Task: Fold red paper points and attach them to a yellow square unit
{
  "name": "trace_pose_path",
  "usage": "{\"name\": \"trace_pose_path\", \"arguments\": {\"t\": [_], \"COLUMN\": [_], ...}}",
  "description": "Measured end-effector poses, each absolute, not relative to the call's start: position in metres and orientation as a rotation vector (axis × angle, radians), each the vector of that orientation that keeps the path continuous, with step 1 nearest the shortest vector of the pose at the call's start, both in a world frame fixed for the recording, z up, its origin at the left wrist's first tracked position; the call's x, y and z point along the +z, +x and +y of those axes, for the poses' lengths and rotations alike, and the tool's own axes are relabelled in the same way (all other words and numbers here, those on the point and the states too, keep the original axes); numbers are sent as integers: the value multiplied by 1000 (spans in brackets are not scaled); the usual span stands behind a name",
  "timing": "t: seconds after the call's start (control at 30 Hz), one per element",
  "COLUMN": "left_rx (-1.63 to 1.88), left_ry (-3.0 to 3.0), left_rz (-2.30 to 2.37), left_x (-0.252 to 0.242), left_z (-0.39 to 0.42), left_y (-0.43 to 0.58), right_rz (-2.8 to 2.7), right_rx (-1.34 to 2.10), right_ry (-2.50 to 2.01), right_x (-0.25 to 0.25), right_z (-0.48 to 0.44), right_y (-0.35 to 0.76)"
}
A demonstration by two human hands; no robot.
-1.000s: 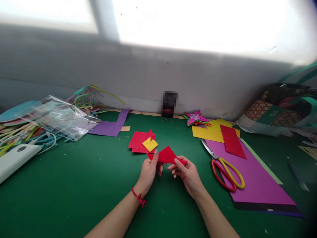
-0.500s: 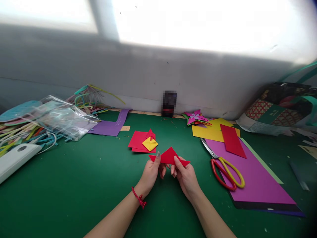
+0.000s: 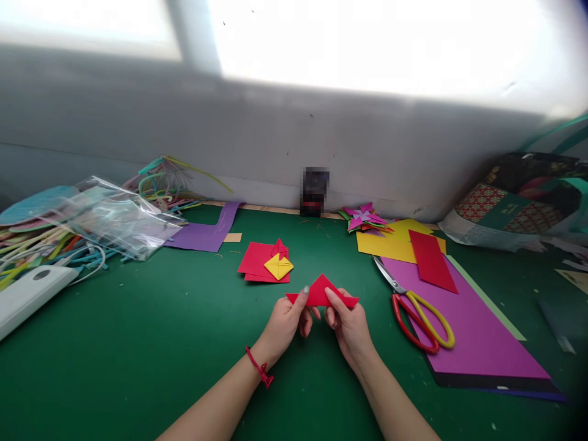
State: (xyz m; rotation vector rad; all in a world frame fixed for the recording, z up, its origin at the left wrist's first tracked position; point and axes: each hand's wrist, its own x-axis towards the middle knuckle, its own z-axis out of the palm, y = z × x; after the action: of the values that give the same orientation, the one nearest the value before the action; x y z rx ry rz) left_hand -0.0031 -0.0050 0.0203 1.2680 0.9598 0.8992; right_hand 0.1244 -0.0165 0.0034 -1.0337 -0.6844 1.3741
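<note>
A red piece of paper (image 3: 320, 293), folded into a wide triangle with its peak pointing away from me, is held just above the green tabletop. My left hand (image 3: 288, 320) pinches its left half, thumb on top and fingers curled beneath. On the right half, my right hand (image 3: 350, 326) grips in the same way, thumb pressed near the middle of the paper. Beyond my left hand lie red paper squares (image 3: 254, 260), with a yellow folded piece (image 3: 278, 267) and a small red folded piece (image 3: 278, 248) on them.
Scissors (image 3: 416, 315) with red and yellow handles rest on purple sheets (image 3: 482, 337) at right. Behind are yellow paper (image 3: 386, 243), a red strip (image 3: 432, 260) and a pile of folded stars (image 3: 362, 217). Pipe cleaners (image 3: 68, 242), a clear plastic bag (image 3: 124, 214) and a white device (image 3: 39, 294) occupy the left.
Both hands have shifted slightly to the right with the folded red paper, whose lower edge now sits straighter. My right thumb has moved a little on it.
</note>
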Motion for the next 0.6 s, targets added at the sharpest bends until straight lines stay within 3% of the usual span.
{"name": "trace_pose_path", "arguments": {"t": [0.33,0.6], "left_rx": [972,896], "left_ry": [1698,1734], "left_rz": [1195,918], "left_x": [19,27], "left_z": [-14,-20], "left_y": [-2,-3], "right_rz": [-551,-557], "right_rx": [1482,1429], "right_ry": [-896,-889], "right_x": [3,5], "right_z": [-14,-14], "right_y": [123,128]}}
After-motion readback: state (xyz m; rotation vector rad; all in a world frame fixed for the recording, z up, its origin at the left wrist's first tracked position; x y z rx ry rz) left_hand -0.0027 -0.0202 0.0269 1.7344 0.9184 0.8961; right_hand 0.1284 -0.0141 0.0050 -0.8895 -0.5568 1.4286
